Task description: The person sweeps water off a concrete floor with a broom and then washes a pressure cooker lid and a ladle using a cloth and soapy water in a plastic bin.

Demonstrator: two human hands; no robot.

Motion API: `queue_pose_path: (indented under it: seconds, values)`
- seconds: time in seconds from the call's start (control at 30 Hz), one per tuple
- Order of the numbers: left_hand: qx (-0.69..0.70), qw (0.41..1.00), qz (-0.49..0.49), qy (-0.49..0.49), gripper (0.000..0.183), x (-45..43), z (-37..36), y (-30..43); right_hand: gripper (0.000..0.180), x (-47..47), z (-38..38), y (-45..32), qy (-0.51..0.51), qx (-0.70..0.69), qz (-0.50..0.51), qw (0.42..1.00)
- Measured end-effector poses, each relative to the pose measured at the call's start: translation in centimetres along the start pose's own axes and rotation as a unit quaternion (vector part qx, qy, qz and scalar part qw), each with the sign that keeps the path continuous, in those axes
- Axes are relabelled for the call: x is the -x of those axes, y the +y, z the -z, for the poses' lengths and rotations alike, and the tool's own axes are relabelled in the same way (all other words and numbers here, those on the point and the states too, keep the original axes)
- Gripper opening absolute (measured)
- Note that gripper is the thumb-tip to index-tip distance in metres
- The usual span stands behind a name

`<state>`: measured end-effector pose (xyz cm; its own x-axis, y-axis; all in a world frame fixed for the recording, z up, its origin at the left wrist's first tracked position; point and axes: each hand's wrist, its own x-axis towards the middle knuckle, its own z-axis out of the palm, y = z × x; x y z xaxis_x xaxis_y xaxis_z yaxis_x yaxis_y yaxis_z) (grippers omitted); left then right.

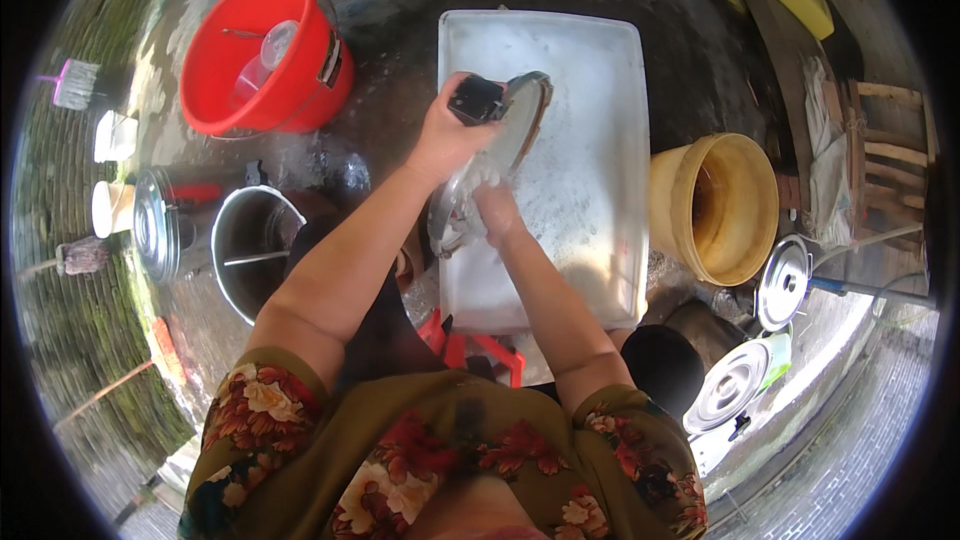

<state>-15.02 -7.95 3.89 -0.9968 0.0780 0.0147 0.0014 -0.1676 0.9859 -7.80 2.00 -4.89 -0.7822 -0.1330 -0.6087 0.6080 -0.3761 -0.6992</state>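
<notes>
My left hand grips the black block-shaped handle of a round, shallow pan or lid. It is tilted up on edge over the left side of a white rectangular plastic tub, and brown marks run along its far rim. Against the lower part of the disc, my right hand is slightly blurred. White suds lie around its fingers, and whether it holds a scrubber or cloth is hidden. Cloudy water with patches of foam fills part of the tub.
A red bucket with clear plastic containers stands far left. Nearer are a metal pot and a lid. A yellowed bucket touches the tub's right side, with metal lids beyond. Below the tub is a red stool.
</notes>
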Motion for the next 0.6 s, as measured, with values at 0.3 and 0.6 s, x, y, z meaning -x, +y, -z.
queue_pose_path:
  seconds: [0.3,0.6]
  values:
    - [-0.072,0.997,-0.003,0.022,0.038,-0.2,0.1,-0.6,0.039,-0.8,2.2,4.7,-0.209,0.526,0.04,0.823]
    - [-0.086,0.996,0.016,-0.007,0.035,0.2,-1.2,0.6,0.038,-8.4,8.2,2.9,-0.137,0.795,-0.046,0.589]
